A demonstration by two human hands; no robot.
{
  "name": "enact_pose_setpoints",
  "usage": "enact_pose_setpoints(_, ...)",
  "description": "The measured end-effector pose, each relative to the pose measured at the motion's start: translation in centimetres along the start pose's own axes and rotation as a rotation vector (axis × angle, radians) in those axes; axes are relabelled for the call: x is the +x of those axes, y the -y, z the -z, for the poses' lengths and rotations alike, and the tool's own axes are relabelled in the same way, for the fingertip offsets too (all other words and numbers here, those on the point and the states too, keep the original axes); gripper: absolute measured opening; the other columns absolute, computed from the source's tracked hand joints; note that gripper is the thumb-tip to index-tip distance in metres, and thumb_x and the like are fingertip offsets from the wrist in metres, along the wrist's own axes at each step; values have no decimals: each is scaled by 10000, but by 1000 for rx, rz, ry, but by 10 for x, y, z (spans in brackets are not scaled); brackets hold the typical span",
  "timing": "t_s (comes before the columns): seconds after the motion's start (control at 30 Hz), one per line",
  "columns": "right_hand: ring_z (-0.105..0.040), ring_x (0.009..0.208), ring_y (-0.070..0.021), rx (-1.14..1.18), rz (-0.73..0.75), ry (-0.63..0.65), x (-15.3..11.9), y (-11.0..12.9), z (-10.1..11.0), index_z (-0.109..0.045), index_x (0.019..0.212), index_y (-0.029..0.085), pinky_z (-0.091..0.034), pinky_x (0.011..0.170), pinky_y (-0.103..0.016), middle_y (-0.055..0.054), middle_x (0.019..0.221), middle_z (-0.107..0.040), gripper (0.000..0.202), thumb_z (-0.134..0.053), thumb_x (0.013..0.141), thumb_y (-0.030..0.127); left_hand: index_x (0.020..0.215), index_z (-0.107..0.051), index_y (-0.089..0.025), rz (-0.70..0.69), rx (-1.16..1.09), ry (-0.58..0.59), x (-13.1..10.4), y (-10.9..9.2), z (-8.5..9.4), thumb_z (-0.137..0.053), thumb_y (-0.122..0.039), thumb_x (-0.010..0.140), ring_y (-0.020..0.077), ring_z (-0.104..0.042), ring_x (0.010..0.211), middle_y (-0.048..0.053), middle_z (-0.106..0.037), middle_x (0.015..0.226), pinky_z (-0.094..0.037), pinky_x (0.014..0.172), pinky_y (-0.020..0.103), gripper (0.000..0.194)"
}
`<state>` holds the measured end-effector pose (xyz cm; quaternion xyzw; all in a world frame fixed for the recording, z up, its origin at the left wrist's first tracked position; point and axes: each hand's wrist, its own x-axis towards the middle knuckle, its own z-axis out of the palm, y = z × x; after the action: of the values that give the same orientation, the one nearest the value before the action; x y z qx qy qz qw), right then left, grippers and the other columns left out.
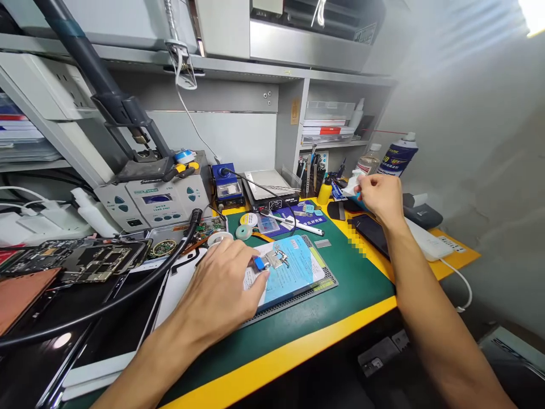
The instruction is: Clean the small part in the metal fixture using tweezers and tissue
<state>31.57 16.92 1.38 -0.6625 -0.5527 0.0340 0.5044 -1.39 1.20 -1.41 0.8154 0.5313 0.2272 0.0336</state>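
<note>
Metal clamp [277,258] on the blue box [298,277], near centre, pinched at its blue end [260,263] by palm-down left hand [227,278]; right hand [381,196] raised at far right, pinching a white piece [352,184].

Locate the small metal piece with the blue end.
In the head view, the metal piece is near the centre, its blue end in the left hand's grip, over the light-blue box.

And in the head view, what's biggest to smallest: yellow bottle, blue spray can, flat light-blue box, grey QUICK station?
1. Grey QUICK station
2. Flat light-blue box
3. Blue spray can, partly hidden
4. Yellow bottle
</note>
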Motion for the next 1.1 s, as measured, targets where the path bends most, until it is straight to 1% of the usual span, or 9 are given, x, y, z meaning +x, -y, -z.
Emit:
enact_pose_setpoints(0.27, -672, 598, -239, -115, -128, 80, 10, -27, -12, -759, 679, 98, -477, 606, -309, -122, 594, -701, 139, -634, 727, 136, 1048, -651, -148, -84, -28, -88, 0, 4, -4, -547, -288, 955, 286, -574, 951, 113, -662, 976, -448, 858, 446, 198)
enact_pose_setpoints(0.37, -684, 572, -226, -45, -166, 121, 10, -27, -14, -777, 996, 38, -495, 531, -279, -138, 687, -742, 302, -639, 739, 118, 1047, -641, -148, -173, -38, -193, 0, 2, -2, -582, -228, 942, 261, -572, 944, 99, -656, 976, -453, 862, 424, 144)
enact_pose_setpoints(0.5, -717, 605, -219, 72, -174, 182, 9, -26, -16, -570, 1403, 21, -511, 469, -258, -175, 947, -779, 649, -629, 761, 93, 1071, -645, -140, -231, -33, -265, -2, 1, -1, -603, -159, 929, 245, -569, 937, 94, -650, 981, -468, 859, 414, 150)
enact_pose_setpoints(0.6, -689, 557, -230, 101, -182, 176, 9, -25, -15, -641, 1305, 17, -487, 438, -271, -162, 820, -766, 556, -654, 758, 113, 1102, -652, -134, -249, -27, -275, -4, 2, -1, -617, -129, 917, 247, -574, 954, 101, -649, 999, -473, 888, 431, 189)
enact_pose_setpoints(0.73, -605, 506, -178, 160, -153, 110, 6, -13, -8, -734, 838, 98, -412, 426, -256, -125, 706, -707, 157, -676, 801, 240, 1106, -658, -132, -269, -37, -313, -3, 1, 0, -631, -117, 909, 241, -592, 971, 106, -655, 1023, -482, 909, 423, 199)
enact_pose_setpoints(0.8, -551, 492, -135, 242, -119, 144, 0, 0, -2, -692, 738, 137, -386, 430, -240, -96, 698, -683, 248, -654, 849, 355, 1122, -655, -143, -264, -62, -336, -3, 0, 0, -643, -123, 909, 222, -617, 990, 92, -683, 1050, -480, 944, 391, 214)
enact_pose_setpoints(0.93, -528, 476, -119, 407, -66, 513, -26, 31, 8, -687, 656, 143, -386, 425, -235, -75, 643, -670, 392, -747, 772, 513, 1120, -666, -197, -115, -156, -378, -4, 0, 1, -678, -199, 914, 157, -665, 910, 24, -726, 1025, -495, 885, 281, 206)
enact_pose_setpoints(1.03, -497, 447, -87, 484, -41, 1112, -51, 49, 7, -726, 677, 115, -354, 397, -204, -59, 619, -670, 400, -808, 759, 498, 1107, -678, -236, 2, -215, -382, -5, 1, 1, -699, -257, 907, 138, -657, 808, -14, -721, 961, -501, 800, 261, 202)
enact_pose_setpoints(1.1, -480, 424, -59, 505, -45, 1345, -66, 56, 2, -762, 778, 110, -315, 357, -180, -63, 721, -720, 357, -805, 793, 464, 1094, -682, -248, 59, -236, -381, -5, 2, 0, -711, -279, 898, 137, -646, 783, -21, -711, 936, -499, 777, 263, 200)
